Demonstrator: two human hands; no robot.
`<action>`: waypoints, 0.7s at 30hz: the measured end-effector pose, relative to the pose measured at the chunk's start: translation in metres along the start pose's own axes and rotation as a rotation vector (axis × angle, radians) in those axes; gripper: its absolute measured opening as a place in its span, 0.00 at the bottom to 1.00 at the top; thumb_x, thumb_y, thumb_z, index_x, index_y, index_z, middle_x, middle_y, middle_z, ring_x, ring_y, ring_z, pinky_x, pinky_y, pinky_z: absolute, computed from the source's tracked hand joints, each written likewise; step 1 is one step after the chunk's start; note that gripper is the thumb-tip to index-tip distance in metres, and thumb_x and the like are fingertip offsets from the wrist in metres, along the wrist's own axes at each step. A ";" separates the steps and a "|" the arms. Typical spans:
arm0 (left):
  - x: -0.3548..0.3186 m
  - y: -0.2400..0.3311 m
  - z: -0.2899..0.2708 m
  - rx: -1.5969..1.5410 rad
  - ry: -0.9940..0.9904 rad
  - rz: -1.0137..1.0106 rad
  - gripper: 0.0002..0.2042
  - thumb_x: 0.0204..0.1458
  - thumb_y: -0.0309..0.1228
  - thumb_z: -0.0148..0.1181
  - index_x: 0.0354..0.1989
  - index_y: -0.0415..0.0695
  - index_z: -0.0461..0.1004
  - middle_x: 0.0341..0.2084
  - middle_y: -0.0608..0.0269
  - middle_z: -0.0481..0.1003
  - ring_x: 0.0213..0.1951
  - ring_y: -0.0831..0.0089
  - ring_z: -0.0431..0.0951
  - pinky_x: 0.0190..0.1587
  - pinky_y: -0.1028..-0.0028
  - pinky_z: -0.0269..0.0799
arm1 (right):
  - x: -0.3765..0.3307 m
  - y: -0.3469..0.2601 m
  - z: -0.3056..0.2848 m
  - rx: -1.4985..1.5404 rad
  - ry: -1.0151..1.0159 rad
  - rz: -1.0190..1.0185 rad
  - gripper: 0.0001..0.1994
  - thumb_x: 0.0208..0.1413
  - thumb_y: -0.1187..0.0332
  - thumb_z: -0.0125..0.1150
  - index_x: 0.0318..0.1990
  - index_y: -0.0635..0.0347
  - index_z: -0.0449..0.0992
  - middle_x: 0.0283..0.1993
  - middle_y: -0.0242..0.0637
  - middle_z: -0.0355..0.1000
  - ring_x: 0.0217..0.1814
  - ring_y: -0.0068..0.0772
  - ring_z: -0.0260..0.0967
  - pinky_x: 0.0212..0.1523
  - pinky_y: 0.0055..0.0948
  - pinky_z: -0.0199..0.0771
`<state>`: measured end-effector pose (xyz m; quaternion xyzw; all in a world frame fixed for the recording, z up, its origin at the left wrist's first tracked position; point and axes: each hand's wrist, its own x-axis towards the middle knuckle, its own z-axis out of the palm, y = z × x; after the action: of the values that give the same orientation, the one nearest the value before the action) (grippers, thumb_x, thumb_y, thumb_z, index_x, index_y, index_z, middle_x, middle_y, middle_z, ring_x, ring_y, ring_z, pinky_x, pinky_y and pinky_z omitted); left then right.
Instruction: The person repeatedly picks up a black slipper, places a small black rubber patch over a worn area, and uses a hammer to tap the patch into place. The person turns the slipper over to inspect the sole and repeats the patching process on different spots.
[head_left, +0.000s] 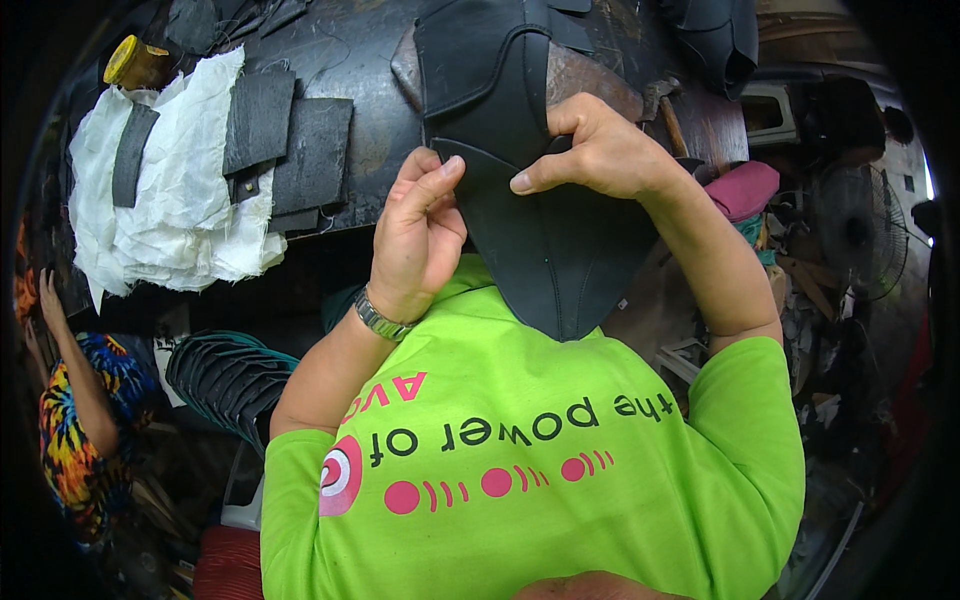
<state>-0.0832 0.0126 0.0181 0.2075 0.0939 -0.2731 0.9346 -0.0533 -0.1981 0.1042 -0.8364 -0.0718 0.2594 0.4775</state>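
A black leather shoe upper [500, 190] with stitched seams lies over the near edge of the workbench and hangs down in front of my green shirt. My left hand [418, 230], with a metal watch on its wrist, has thumb and fingers closed at the upper's left edge, by a pointed overlapping flap. On the other side, my right hand [605, 150] grips the upper. Its thumb rests on the leather's face, and its other fingers curl at the right edge, partly hidden. Under the upper, a worn brown piece [590, 85] shows on both sides.
On the dark workbench [375, 80], a white cloth [175, 220] bears grey-black strips [258, 120] near a yellow-lidded jar [137, 63]. Stacked black pieces [225, 375] stand lower left, near another person in a tie-dye shirt [95, 410]. A pink cloth [742, 190] and fan [865, 230] are right.
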 end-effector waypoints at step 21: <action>0.066 0.047 0.021 1.145 -0.157 0.333 0.09 0.50 0.27 0.71 0.36 0.39 0.78 0.27 0.68 0.80 0.29 0.85 0.75 0.32 0.82 0.71 | 0.016 0.005 -0.031 -0.749 0.159 -0.041 0.22 0.42 0.53 0.76 0.31 0.66 0.80 0.25 0.44 0.75 0.30 0.44 0.75 0.34 0.37 0.71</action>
<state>-0.0010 0.0087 0.0339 0.6691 -0.1713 -0.1447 0.7085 -0.0246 -0.2190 0.1067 -0.9688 -0.1412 0.1400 0.1477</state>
